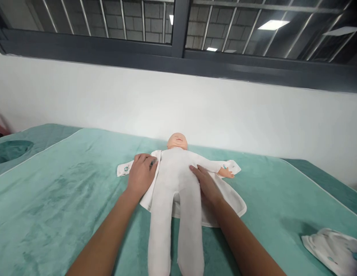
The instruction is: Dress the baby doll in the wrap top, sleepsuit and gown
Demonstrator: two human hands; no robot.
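Observation:
A baby doll [177,165] with a bare head lies on its back, its white cloth body and legs stretched toward me. Under it is spread a white baby shirt [236,201]. The shirt's sleeve on the right covers the doll's arm, and a doll hand [226,172] shows near the cuff. My left hand [142,174] is curled over the shirt at the doll's left-side shoulder, thumb and fingertips gripping the cloth; the printed cuff [124,169] sticks out beyond it. My right hand [207,184] rests against the doll's side, its visible fingers extended; some are hidden.
A green plush cover [66,191] lies beneath everything. Folded white printed cloth [335,249] is at the lower right. Behind the doll stands a white wall [109,99] below a dark-framed window [178,53] with metal bars.

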